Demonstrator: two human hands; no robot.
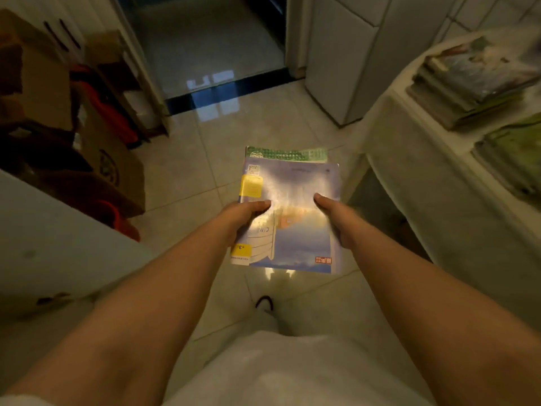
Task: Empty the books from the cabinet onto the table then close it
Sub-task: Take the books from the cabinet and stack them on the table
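I hold a small stack of books [288, 212] flat over the floor, left hand [241, 219] and right hand [336, 219] each gripping a side edge. The table [433, 177] lies to my right, nearer the right hand, already bearing two piles; the books' long axis points ahead, so I judge a rightward swing is needed.

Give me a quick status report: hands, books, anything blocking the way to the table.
Left hand and right hand both gripping a small stack of books. Held over floor, not yet on table. Two book piles already there. Path looks open.
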